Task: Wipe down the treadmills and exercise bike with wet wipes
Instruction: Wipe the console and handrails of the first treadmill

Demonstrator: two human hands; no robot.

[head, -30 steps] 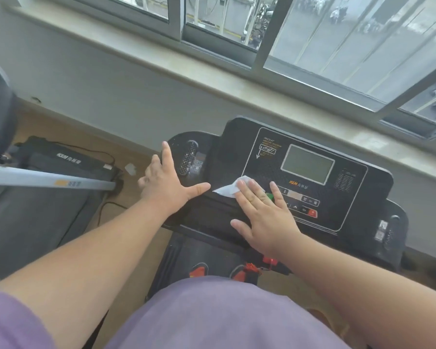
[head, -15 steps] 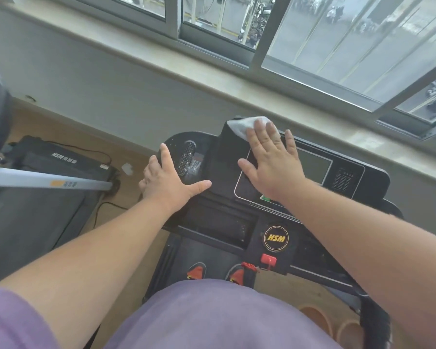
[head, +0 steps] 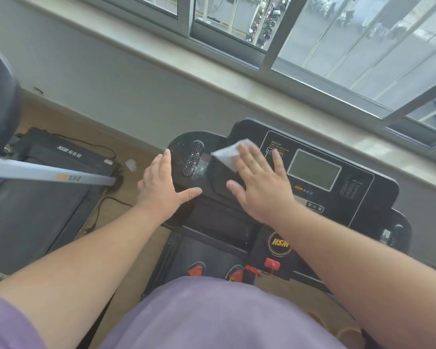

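While two bare hands lie on one black treadmill console (head: 337,197), only one wet wipe (head: 228,154) is in play. The right hand (head: 259,187) lies flat with its fingers (head: 247,159) straight and spread, pressing the white wipe against the console's upper left part, just left of the single grey display screen (head: 314,170); the wipe's far edge pokes out past the fingertips. The left hand (head: 161,185) rests open on the console's left wing, fingers straight and thumb stretched toward the right hand, holding nothing, just beside the one oval speaker grille (head: 193,157). Below the screen sits one round yellow-ringed HSM badge (head: 280,244), and under that one red safety clip (head: 272,264). At the console's lower edge two red-orange marks (head: 195,270) show on the deck. Left of the console, on the wooden floor (head: 126,217), stands a second treadmill (head: 35,197) with one silver handrail (head: 48,172) across it and one black cable (head: 103,205) trailing beside it. One small white scrap (head: 131,164) lies on the floor between the two machines. Beyond the console runs a grey window ledge (head: 212,79) under sliding windows (head: 337,34). A purple garment (head: 212,313) fills the near edge of the view.
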